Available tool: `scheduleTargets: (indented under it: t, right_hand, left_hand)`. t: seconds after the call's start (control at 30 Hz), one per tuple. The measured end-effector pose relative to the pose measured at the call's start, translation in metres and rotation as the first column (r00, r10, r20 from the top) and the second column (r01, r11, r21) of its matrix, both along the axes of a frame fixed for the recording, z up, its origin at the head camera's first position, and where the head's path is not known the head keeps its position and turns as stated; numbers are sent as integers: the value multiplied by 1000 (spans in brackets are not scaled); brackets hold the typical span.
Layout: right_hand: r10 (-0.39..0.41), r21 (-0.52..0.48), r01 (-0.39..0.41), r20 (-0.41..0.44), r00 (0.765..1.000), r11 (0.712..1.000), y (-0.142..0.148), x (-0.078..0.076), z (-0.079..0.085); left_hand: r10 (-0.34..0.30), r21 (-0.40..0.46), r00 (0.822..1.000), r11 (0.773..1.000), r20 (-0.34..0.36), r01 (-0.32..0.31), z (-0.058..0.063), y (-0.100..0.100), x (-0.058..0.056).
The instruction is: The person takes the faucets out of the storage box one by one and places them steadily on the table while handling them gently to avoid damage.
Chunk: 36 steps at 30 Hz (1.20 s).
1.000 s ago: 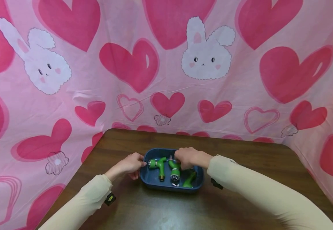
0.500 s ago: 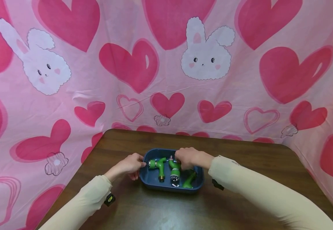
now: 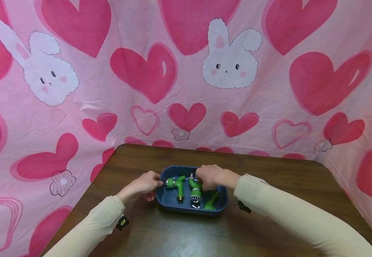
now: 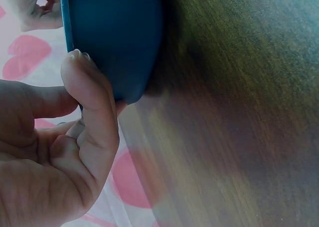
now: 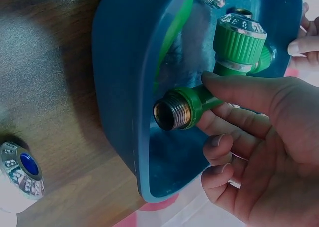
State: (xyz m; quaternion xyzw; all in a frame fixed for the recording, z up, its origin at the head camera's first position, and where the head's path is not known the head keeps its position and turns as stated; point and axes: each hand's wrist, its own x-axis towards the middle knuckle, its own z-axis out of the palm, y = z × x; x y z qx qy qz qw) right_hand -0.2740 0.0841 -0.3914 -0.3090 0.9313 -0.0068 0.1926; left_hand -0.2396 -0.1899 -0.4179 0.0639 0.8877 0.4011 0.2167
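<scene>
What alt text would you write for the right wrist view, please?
The right hand pinches a green fitting with a threaded metal end at a blue tray. A ribbed green knob shows beyond it; the left hand holds the tray's far end.

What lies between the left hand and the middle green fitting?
The leftmost green fitting, lying in the blue tub; head view shows it.

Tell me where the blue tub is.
In the head view, the blue tub sits just below centre on the brown table, green fittings inside, the left hand holding its left end.
</scene>
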Motion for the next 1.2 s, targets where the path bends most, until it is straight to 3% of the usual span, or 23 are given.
scheduleTargets:
  t: [1.2]
  right_hand:
    - [28, 10, -28, -44, 999, 1000, 5, 16, 13]
  left_hand:
    - [9, -5, 1000, 1000, -16, -9, -2, 1, 1]
